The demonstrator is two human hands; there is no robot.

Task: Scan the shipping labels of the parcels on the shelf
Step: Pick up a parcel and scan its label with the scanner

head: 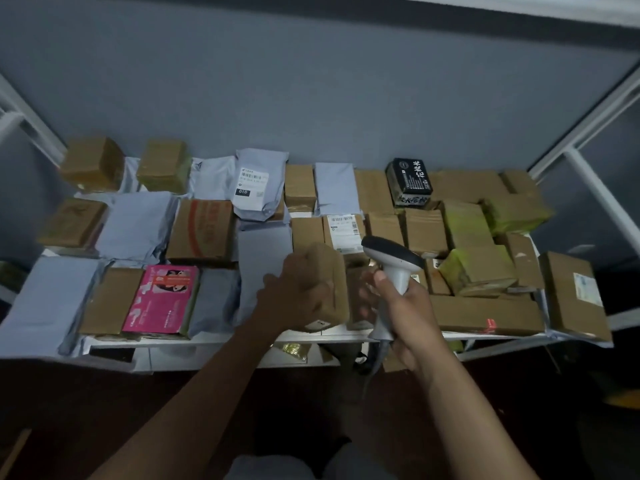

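Many parcels cover a white shelf [214, 339]. My left hand [294, 292] grips a small brown cardboard box [330, 289] at the shelf's front middle, tilted up off the others. A bit of white label shows at its lower edge. My right hand [401, 313] holds the handle of a grey and white barcode scanner [393, 261], whose dark head points toward the boxes behind. Just beyond the scanner lies a brown box with a white shipping label [343, 233] facing up. Farther back, a grey mailer bag [256, 181] also shows its label.
Brown boxes, grey mailer bags, a pink printed box [162, 299] at front left and a black box [410, 185] at the back fill the shelf. Yellow-taped boxes [478, 268] pile up at the right. White shelf posts [588, 188] rise on both sides before a grey wall.
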